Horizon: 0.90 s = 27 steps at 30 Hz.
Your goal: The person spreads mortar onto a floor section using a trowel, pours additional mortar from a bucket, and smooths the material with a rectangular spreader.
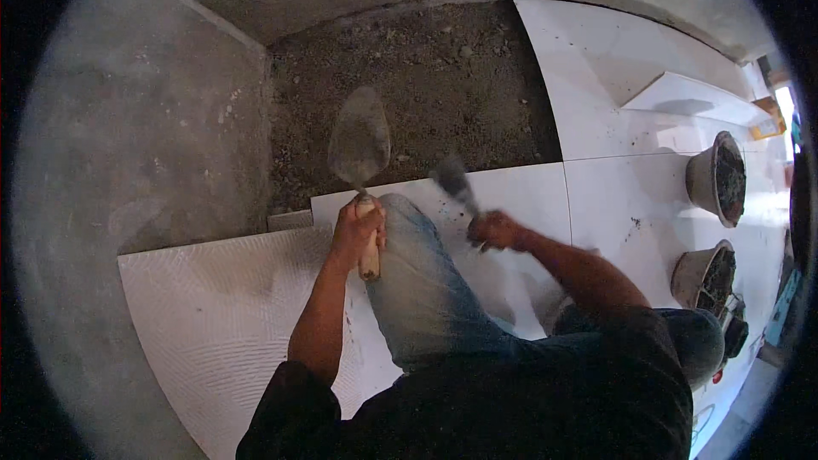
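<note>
My left hand [358,230] grips the wooden handle of a large pointed trowel [360,140], its blade raised over my knee and a bare patch of dark gravelly ground [460,68]. My right hand [498,230] is closed on a smaller flat-bladed scraper [452,177], blurred by motion, at the edge of a white floor tile [528,204]. My bent leg in blue jeans [426,298] lies between my forearms. At lower left, a white tile or board [204,324] shows a ridged pattern on its face.
Bare concrete walls [153,102] border the ground on the left and back. White tiles [596,68] cover the right side, with a propped white piece [673,94] on them. Two buckets [703,179] of dark mix stand at right, beside some small dark items [733,328].
</note>
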Tool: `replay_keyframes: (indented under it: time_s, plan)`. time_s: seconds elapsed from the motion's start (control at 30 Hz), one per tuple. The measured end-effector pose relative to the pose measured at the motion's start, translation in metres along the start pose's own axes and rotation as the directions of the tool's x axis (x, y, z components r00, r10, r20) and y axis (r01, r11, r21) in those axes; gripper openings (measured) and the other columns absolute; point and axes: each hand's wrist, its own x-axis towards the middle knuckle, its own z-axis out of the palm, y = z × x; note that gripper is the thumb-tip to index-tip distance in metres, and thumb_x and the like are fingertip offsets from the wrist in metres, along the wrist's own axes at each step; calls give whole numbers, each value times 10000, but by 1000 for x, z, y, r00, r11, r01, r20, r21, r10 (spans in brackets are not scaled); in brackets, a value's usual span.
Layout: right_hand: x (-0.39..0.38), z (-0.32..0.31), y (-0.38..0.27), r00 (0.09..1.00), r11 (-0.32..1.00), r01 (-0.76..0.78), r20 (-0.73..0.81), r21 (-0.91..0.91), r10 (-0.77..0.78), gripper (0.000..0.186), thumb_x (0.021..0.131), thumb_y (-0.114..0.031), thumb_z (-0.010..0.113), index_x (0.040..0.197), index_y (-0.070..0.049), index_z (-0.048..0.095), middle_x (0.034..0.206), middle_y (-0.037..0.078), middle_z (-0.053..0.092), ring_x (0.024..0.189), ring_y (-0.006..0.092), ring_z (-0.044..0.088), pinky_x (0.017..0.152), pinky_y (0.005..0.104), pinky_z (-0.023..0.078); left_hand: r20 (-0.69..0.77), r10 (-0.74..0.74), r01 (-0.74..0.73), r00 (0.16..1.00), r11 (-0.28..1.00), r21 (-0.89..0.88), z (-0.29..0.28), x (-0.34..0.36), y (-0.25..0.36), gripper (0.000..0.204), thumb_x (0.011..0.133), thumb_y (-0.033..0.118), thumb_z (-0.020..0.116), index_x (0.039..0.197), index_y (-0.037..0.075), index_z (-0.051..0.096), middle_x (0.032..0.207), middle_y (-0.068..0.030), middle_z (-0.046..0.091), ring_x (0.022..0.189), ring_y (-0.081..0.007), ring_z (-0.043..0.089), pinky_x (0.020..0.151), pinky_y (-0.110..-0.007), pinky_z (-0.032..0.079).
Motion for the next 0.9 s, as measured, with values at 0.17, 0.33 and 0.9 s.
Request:
replay_keyframes:
  time_s: [0.17,0.33,0.9]
  plan:
    - [76,8,-10,914,941,-80,-353,328,201,369,868,-364,514,850,-12,623,775,79,624,629,203,555,633,354,455,69,43,-48,997,996,79,4,-4,2,136,819,158,569,873,63,488,634,-36,502,466,-136,494,448,-305,449]
    - [110,-56,-48,531,941,115,-820,318,212,307,840,-313,558,837,-10,608,755,40,596,682,135,507,585,328,417,-21,-6,10,1000,976,215,10,-2,7,144,804,160,570,869,63,487,644,-34,506,476,-143,497,451,-304,444]
    - [52,-69,-171,592,878,-60,-725,-475,-352,250,747,-147,587,943,0,537,798,211,602,760,377,593,660,429,463,-65,-3,29,998,912,408,26,-6,17,222,834,163,567,988,13,513,711,-66,555,562,-142,555,498,-307,469]
